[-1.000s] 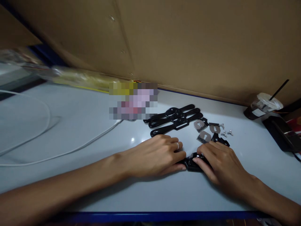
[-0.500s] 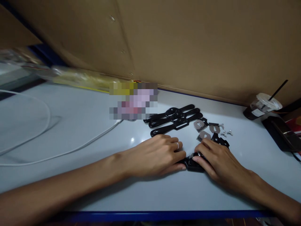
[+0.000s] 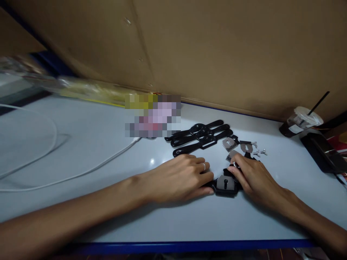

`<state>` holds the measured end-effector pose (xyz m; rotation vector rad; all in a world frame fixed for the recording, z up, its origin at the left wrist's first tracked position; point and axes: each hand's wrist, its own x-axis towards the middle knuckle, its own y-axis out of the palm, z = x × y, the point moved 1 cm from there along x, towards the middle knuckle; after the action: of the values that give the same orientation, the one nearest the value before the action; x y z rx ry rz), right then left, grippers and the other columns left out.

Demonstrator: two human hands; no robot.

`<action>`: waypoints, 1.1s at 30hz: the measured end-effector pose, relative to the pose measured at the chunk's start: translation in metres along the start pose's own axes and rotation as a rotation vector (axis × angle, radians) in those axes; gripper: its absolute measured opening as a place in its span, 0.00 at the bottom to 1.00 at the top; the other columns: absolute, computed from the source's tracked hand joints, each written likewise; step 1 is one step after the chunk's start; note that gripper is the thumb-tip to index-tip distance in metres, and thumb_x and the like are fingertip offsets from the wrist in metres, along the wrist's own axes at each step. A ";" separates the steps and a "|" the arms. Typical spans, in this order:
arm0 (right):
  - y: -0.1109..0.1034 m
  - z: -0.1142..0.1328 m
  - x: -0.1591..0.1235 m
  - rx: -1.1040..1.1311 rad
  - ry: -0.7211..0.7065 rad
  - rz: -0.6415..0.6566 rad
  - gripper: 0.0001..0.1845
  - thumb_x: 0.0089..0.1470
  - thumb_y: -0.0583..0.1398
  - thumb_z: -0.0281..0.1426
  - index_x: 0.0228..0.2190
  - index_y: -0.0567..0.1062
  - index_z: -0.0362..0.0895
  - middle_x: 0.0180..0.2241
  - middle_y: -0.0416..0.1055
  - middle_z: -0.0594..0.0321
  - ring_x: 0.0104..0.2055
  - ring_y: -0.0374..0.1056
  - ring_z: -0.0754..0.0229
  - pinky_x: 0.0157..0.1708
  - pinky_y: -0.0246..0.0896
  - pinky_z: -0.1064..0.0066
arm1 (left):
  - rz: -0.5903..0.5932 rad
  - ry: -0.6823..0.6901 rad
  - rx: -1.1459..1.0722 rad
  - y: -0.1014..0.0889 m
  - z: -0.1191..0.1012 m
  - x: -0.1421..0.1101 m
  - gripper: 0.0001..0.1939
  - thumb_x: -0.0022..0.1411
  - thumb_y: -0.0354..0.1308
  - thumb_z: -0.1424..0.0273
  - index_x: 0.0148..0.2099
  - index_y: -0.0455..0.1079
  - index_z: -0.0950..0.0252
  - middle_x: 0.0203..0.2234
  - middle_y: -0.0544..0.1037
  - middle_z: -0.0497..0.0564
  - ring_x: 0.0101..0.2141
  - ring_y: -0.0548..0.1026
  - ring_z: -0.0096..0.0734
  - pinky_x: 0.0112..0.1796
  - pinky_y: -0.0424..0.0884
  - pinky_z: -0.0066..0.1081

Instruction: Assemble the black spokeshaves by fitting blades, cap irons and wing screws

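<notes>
A glossy black tool, wide in its middle with a handle running out to the left, lies on the white worktop in front of you, between your hands. On its middle sits 1 grey metal plate with a dark keyhole slot. Your left grip is closed over the tool's left handle, fingers curled and mostly hiding it; 1 finger wears a silver ring. Your right grip pinches a small black piece between thumb and forefinger, just above and behind the plate, with a bit of silver metal showing at the fingertips. Your right hand hides the tool's far right end.

Just beyond your right hand are 3 more slotted grey metal plates, 1 partly covered by your fingers, with 3 silver wing screws to their right. Behind your left hand, 3 black two-handled tools lie overlapping. Farther left a white cable runs to a blurred-out patch. Toward the right back stands a lidded clear plastic cup with a black straw, near a brown cardboard wall.
</notes>
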<state>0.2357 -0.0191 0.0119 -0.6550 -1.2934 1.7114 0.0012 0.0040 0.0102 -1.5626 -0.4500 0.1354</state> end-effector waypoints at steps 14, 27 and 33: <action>-0.013 0.011 -0.004 -0.061 -0.205 -0.109 0.14 0.69 0.55 0.35 0.33 0.74 0.44 0.32 0.71 0.60 0.35 0.65 0.57 0.34 0.58 0.65 | -0.010 -0.006 0.003 -0.001 -0.001 0.000 0.14 0.72 0.56 0.60 0.36 0.69 0.64 0.28 0.76 0.48 0.30 0.74 0.34 0.29 0.60 0.34; -0.003 0.009 -0.004 0.131 -0.011 0.145 0.11 0.63 0.63 0.36 0.30 0.68 0.45 0.31 0.70 0.65 0.32 0.64 0.61 0.32 0.53 0.68 | -0.016 0.021 0.026 -0.001 -0.001 -0.001 0.13 0.71 0.57 0.60 0.36 0.68 0.63 0.28 0.76 0.48 0.29 0.73 0.34 0.29 0.61 0.34; -0.015 0.001 0.003 0.326 0.024 -0.029 0.14 0.66 0.57 0.35 0.27 0.67 0.46 0.26 0.69 0.67 0.28 0.63 0.63 0.30 0.55 0.69 | -0.017 0.030 0.088 0.001 -0.001 0.000 0.14 0.73 0.55 0.61 0.35 0.68 0.63 0.27 0.76 0.48 0.29 0.74 0.34 0.29 0.61 0.35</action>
<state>0.2379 -0.0156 0.0267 -0.4610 -0.9715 1.8306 0.0012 0.0032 0.0096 -1.4728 -0.4281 0.1173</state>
